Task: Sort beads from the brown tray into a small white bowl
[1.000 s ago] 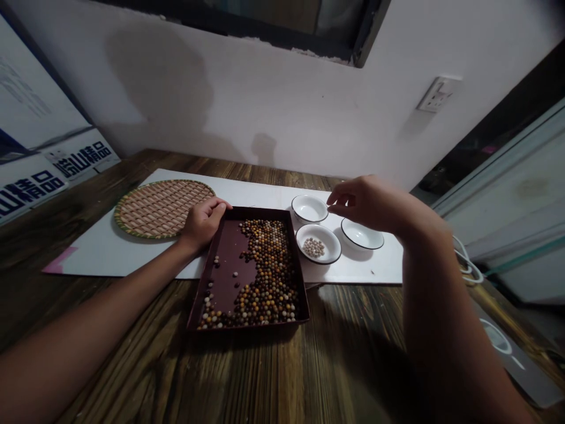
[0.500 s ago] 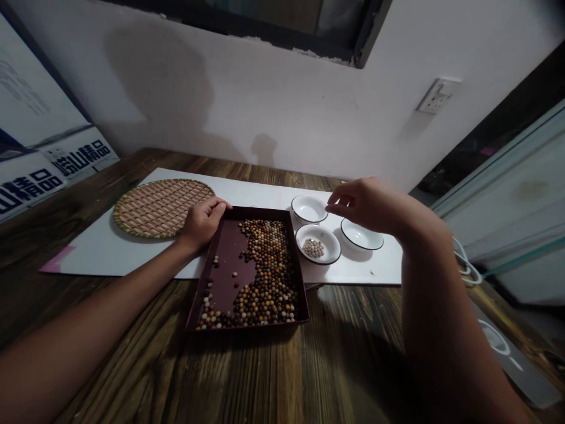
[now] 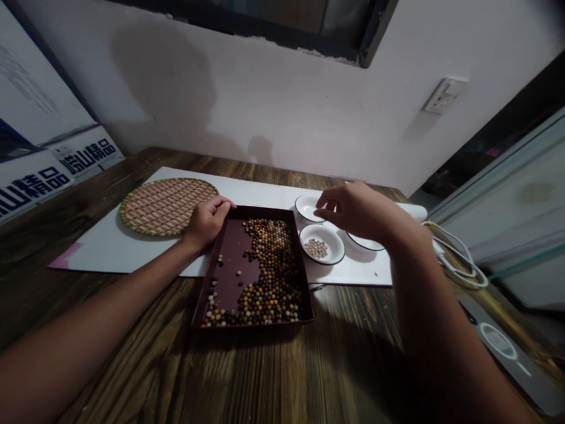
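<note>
My left hand (image 3: 207,222) grips the back left corner of a dark maroon tray (image 3: 232,247). Mixed yellow, brown and pale beads (image 3: 276,265) lie in it, mostly along the right and front. Over the back white bowl (image 3: 304,206) hovers my right hand (image 3: 348,206), thumb and fingers bent together; anything between the fingertips is too small to make out. Pale beads (image 3: 316,248) sit in the front bowl (image 3: 334,250) beside the tray. A third bowl (image 3: 368,244) is partly hidden under my right hand.
A round woven mat (image 3: 165,206) rests on the white board (image 3: 106,253) at the left. Printed boxes (image 3: 88,156) stand at the far left. A white cable (image 3: 461,265) and a grey device (image 3: 507,347) are at the right. Behind the table is a wall with a socket (image 3: 445,95).
My right hand has moved left, from the gap between the bowls to over the back bowl. My left hand keeps its hold on the tray. The view has shifted slightly.
</note>
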Demonstrator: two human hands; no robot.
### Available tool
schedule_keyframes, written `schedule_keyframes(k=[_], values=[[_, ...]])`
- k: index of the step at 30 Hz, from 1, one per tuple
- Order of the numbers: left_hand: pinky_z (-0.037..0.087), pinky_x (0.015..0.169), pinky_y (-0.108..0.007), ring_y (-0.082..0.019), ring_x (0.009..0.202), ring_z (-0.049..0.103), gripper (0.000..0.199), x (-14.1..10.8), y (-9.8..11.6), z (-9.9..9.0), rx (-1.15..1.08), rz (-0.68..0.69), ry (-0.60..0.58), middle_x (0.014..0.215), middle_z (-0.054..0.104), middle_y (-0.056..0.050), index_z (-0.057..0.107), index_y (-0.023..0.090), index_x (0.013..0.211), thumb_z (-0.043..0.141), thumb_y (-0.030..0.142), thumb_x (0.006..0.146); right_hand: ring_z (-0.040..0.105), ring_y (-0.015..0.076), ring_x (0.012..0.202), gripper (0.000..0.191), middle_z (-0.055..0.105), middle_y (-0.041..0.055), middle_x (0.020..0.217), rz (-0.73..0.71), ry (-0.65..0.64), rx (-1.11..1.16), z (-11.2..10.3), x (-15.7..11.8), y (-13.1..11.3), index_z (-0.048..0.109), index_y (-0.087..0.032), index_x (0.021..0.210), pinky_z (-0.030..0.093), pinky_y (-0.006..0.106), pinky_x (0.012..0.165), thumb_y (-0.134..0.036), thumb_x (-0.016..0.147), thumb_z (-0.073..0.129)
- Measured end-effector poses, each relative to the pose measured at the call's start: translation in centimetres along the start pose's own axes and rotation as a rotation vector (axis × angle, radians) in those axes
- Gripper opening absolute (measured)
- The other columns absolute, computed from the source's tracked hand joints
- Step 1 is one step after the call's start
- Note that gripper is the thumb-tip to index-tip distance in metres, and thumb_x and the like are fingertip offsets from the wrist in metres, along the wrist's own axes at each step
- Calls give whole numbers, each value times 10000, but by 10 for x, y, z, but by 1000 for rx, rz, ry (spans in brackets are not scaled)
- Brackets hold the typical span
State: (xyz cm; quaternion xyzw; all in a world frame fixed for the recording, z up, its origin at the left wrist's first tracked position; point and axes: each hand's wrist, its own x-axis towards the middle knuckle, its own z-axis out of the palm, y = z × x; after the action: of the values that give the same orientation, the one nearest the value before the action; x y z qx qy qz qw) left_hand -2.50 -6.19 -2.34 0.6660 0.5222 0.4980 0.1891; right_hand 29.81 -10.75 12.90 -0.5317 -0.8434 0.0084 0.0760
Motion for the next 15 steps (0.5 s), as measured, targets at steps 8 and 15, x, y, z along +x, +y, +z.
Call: schedule_keyframes(k=[8, 15], values=[[386, 564, -270, -155, 649, 541, 314, 1, 0, 0, 15, 15, 14, 716, 653, -23, 733, 169, 900, 489, 367, 917, 607, 162, 762, 204, 714, 64, 910, -230, -23, 110, 85, 26, -67, 701, -198, 887, 390, 277, 676, -152, 946, 510], [401, 570, -262, -158, 671, 567, 297, 0, 0, 1, -10, -1, 7, 749, 677, -27, 719, 168, 899, 494, 361, 916, 631, 177, 880, 304, 706, 75, 981, -245, 66, 235, 126, 39, -65, 686, -168, 965, 418, 267, 770, -9, 892, 437]])
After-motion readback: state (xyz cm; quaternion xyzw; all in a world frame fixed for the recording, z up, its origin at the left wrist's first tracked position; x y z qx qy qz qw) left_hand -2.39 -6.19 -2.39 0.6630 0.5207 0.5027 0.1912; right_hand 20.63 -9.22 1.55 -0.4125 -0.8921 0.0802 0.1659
